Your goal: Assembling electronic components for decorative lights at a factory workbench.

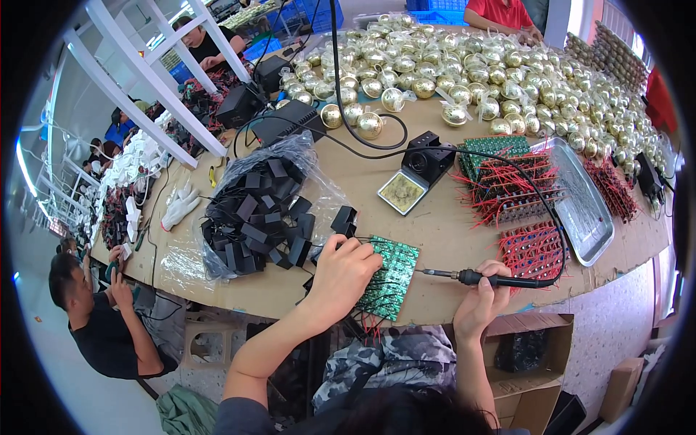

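Observation:
A green circuit board panel (pixel 397 281) lies at the table's near edge, with dark wires across it and red wires hanging at its lower end. My left hand (pixel 344 270) rests over its left side, fingers curled and pinched down. What they pinch is hidden. In my right hand (pixel 480 299) is a soldering iron (pixel 500 279), held by its black handle. The metal tip points left and ends close to the board's right edge. From the handle a black cord loops up and away over the table.
Left of the board sits a clear plastic bag (pixel 254 210) of black boxes. Beyond stands a soldering stand (pixel 428 161) with a sponge tray (pixel 402 192). Red-wired boards (pixel 533 250) and a metal tray (pixel 583 210) lie right. Gold balls (pixel 435 65) cover the far side. Other people work nearby.

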The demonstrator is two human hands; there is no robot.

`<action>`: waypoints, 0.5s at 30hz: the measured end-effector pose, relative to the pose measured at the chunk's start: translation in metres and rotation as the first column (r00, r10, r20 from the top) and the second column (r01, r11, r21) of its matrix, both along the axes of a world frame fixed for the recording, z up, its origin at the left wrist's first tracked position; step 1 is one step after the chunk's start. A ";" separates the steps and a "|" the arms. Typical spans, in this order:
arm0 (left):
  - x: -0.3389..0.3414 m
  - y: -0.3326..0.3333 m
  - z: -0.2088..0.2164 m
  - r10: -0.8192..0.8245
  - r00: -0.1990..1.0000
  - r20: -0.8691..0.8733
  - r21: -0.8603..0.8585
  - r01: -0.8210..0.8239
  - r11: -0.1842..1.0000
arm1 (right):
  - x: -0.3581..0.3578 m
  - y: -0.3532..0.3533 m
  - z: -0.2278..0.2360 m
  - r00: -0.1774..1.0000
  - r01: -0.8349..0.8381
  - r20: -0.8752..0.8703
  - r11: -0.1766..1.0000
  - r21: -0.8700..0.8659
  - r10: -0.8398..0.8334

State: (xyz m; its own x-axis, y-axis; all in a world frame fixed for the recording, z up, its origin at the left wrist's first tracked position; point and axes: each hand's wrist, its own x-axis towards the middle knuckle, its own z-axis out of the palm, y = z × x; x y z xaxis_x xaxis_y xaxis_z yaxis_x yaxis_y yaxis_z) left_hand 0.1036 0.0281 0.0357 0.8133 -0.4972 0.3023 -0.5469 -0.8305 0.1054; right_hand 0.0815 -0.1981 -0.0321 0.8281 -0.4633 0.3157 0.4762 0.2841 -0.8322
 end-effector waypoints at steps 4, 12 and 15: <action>-0.001 0.000 0.001 -0.001 1.000 0.001 0.000 0.001 1.000 | 0.000 0.001 -0.002 1.000 0.011 0.012 1.000 0.010 -0.011; 0.007 0.007 0.032 -0.049 0.988 -0.149 -0.315 -0.001 0.949 | 0.000 0.002 -0.001 1.000 0.013 0.013 0.999 0.033 -0.014; 0.026 0.024 0.048 0.063 0.998 -0.010 -0.220 -0.064 0.973 | 0.000 0.001 -0.001 1.000 0.014 0.014 0.999 0.036 -0.014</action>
State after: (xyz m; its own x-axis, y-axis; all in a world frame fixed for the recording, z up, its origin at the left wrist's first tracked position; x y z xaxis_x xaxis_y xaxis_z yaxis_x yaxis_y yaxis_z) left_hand 0.1299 0.0517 0.0832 0.8421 -0.3660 0.3963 -0.4932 -0.8199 0.2909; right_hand 0.0820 -0.1967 -0.0330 0.8168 -0.4861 0.3106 0.4924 0.3069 -0.8145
